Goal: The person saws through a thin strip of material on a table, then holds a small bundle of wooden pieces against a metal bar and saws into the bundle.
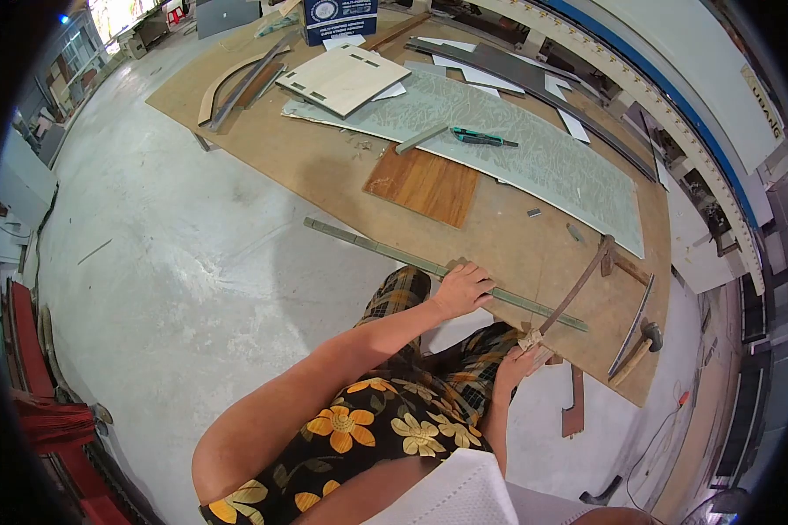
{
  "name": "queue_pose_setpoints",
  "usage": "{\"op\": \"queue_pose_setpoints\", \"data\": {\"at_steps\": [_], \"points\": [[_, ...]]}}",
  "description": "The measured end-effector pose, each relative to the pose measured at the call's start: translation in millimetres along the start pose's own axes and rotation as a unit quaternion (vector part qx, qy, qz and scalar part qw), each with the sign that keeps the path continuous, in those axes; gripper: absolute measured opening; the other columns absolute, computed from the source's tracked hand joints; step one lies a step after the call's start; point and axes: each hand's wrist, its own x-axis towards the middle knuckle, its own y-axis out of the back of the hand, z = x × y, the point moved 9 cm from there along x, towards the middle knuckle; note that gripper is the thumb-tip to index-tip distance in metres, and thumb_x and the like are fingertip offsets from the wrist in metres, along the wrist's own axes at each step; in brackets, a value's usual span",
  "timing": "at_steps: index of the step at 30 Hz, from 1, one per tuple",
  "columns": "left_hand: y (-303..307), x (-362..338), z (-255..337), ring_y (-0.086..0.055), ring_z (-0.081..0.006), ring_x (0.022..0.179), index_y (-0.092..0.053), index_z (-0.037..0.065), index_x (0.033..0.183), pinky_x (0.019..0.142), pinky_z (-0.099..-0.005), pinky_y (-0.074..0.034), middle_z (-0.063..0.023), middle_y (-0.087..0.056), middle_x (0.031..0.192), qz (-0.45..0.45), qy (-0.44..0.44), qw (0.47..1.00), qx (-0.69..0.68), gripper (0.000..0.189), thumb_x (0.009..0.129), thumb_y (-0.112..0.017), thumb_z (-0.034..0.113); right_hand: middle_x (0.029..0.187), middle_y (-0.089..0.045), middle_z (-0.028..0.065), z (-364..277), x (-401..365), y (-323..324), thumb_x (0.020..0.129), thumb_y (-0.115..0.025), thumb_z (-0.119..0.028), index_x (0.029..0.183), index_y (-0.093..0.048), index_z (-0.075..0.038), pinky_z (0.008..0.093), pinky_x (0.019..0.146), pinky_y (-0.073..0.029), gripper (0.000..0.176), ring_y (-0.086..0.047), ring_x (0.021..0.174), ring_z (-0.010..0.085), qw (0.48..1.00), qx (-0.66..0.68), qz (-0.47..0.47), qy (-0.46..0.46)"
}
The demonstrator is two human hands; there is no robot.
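My left hand (pixel 464 290) lies over a long narrow green strip (pixel 368 244), its fingers curled down onto it near the table's front edge. The strip runs across the edge, one end sticking out past the table on the left. My right hand (pixel 518 360) is closed on the pale wrapped end of what looks like a wooden frame saw (pixel 578 284). Its long brown bar slants away and crosses over the strip, meeting a short wooden piece (pixel 630 267) at the far end. My palm hides part of the grip.
On the table (pixel 517 236) lie a brown wood-grain panel (pixel 425 185), a patterned pale-green sheet (pixel 534 144), a green utility knife (pixel 483 137) and a slotted board (pixel 345 77). A hammer (pixel 643 346) rests at the right edge beside a thin metal strip (pixel 632 328). A blue box (pixel 341 19) stands behind.
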Motion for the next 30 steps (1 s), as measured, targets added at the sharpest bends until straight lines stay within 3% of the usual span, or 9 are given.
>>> {"op": "queue_pose_setpoints", "data": {"at_steps": [1,4,7,10,13,30], "points": [[0,0,0,-0.053,-0.0231,0.101,-0.066,0.015,0.105,0.084,-0.0377,-0.043,-0.0015,-0.058,0.100,0.002,0.002,1.000,-0.005,0.032,0.077,-0.074,0.027,0.078,-0.054,0.0197,-6,0,3,0.097,-0.039,-0.007,0.126,-0.044,0.010,0.0417,0.065,-0.043,0.035,-0.053,0.066,0.0314,0.999,-0.012,0.028,0.043],[0,1,0,-0.054,-0.0234,0.100,-0.067,0.014,0.104,0.083,-0.0375,-0.044,-0.0017,-0.058,0.099,0.002,0.003,1.000,-0.009,0.031,0.077,-0.075,0.027,0.116,-0.054,0.0331,-2,-1,2,0.089,-0.041,-0.005,0.128,-0.043,0.010,0.0471,0.092,-0.043,0.041,-0.053,0.106,0.0489,0.996,0.035,-0.044,-0.063],[1,1,0,-0.054,-0.0233,0.100,-0.067,0.014,0.104,0.083,-0.0373,-0.044,-0.0017,-0.058,0.099,0.003,0.002,1.000,-0.005,0.031,0.077,-0.075,0.027,0.081,-0.053,0.0193,-4,-2,3,0.099,-0.038,-0.010,0.126,-0.044,0.010,0.0426,0.066,-0.043,0.035,-0.052,0.068,0.0324,0.999,0.031,0.014,0.009],[-1,0,-1,-0.054,-0.0231,0.100,-0.067,0.014,0.104,0.084,-0.0372,-0.044,-0.0014,-0.058,0.099,0.004,0.001,1.000,-0.005,0.031,0.077,-0.074,0.027,0.080,-0.053,0.0186,-8,-1,5,0.097,-0.038,-0.010,0.127,-0.044,0.010,0.0427,0.065,-0.043,0.036,-0.051,0.067,0.0327,0.999,0.019,0.034,0.032],[-1,0,-1,-0.054,-0.0229,0.100,-0.067,0.014,0.105,0.084,-0.0370,-0.044,-0.0011,-0.058,0.099,0.001,0.003,1.000,-0.006,0.031,0.077,-0.074,0.027,0.113,-0.056,0.0331,-5,-1,5,0.092,-0.043,-0.008,0.130,-0.043,0.010,0.0477,0.087,-0.046,0.042,-0.055,0.103,0.0490,0.996,0.040,-0.038,-0.074],[-1,0,0,-0.053,-0.0228,0.101,-0.067,0.014,0.105,0.085,-0.0373,-0.044,-0.0013,-0.057,0.100,0.001,-0.003,1.000,-0.001,0.032,0.077,-0.075,0.026,0.115,-0.056,0.0318,-4,-1,3,0.091,-0.043,-0.006,0.134,-0.040,0.009,0.0452,0.090,-0.045,0.046,-0.055,0.104,0.0469,0.993,0.047,-0.054,-0.090]]}}
